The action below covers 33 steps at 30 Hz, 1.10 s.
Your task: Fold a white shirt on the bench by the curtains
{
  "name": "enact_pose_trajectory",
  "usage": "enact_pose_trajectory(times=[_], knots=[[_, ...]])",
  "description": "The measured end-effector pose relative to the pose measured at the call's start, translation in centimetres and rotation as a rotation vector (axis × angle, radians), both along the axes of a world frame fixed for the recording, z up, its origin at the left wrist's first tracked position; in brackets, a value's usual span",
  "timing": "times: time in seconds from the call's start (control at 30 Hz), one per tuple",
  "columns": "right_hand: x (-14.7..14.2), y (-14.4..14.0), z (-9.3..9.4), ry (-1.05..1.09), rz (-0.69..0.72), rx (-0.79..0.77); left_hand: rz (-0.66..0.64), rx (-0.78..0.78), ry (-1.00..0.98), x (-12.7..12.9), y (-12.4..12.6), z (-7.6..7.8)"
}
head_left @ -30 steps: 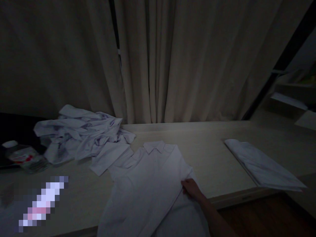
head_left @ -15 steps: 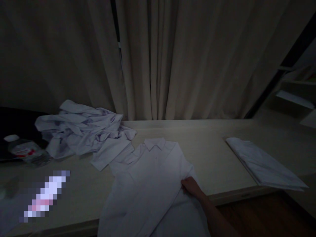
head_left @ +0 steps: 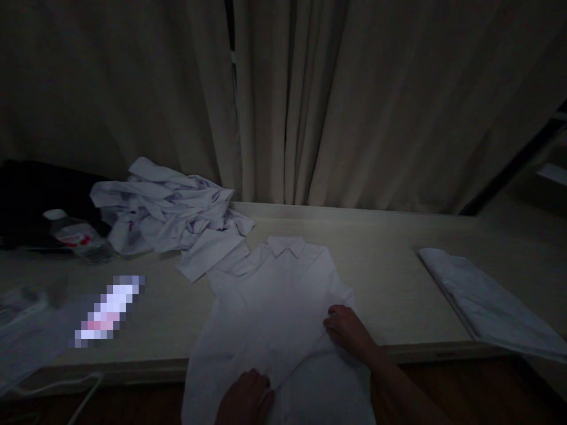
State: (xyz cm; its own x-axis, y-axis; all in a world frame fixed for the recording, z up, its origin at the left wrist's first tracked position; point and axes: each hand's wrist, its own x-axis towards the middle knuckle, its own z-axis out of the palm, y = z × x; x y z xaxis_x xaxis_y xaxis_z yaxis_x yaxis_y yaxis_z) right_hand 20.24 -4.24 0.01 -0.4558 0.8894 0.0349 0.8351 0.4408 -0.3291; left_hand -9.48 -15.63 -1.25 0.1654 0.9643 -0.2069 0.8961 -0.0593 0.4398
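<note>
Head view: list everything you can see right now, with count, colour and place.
Collared white cloth shirt: one, white, spread flat at the middle of the table, its hem hanging over the near edge.
Crumpled white garment heap: one, white, back left.
Folded white cloth stack: one, white, right.
Clear plastic bottle: one, white cap, red label, lying far left.
Pale wooden table: one, beige.
Beige curtain: behind the table.
Left hand: on the shirt's lower part.
Right hand: on the shirt's right side.

Dim room, beige curtains [head_left: 310, 100], seemingly wooden table [head_left: 390, 283]
</note>
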Motion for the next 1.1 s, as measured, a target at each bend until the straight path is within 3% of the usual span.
enact_pose_trajectory(times=[0.2, 0.37, 0.6, 1.1], knots=[[0.1, 0.6, -1.2, -0.082, 0.045, 0.054, -0.162, -0.030, 0.184, 5.2, 3.0, -0.5], [0.4, 0.9, -2.0, -0.085, 0.048, 0.067, -0.207, 0.018, 0.217, 7.4, 4.8, -1.3], [0.6, 1.6, -2.5, -0.047, 0.043, 0.022, -0.246, 0.032, 0.275, 7.5, 5.5, -1.7], [-0.1, 2.9, -1.8, -0.005, -0.069, -0.098, -0.111, -0.079, 0.176, 6.8, 6.2, 0.2]])
